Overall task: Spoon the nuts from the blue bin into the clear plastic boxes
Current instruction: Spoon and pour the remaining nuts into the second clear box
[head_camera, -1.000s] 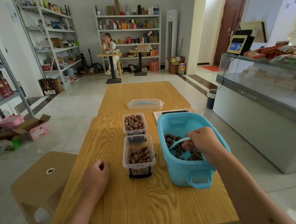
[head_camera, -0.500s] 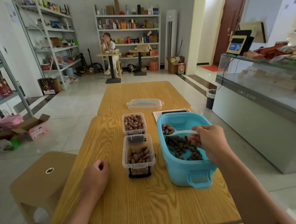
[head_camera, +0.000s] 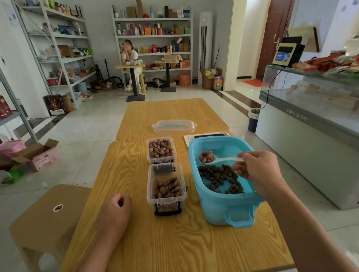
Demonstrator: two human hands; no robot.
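Note:
A blue bin [head_camera: 213, 212] stands on the wooden table [head_camera: 163, 248] at the right, with dark nuts [head_camera: 219, 177] spread over its bottom. My right hand [head_camera: 258, 170] grips the handle of a white spoon [head_camera: 223, 160] whose bowl, heaped with several nuts, is lifted over the bin's far left part. To the left stand two clear plastic boxes: the near box [head_camera: 165, 187] is partly filled, the far box [head_camera: 161, 150] is nearly full. My left hand [head_camera: 115, 210] rests on the table as a loose fist, left of the near box.
A clear lid with a blue handle [head_camera: 173, 126] lies further back on the table. Paper and a dark device [head_camera: 207, 135] sit behind the bin. A wooden stool [head_camera: 49, 213] stands at the left, a glass freezer counter [head_camera: 319, 125] at the right. A person sits far back.
My right hand scooped in the bin's nuts, then raised the spoon loaded with nuts toward the bin's far left side. The left hand stayed put.

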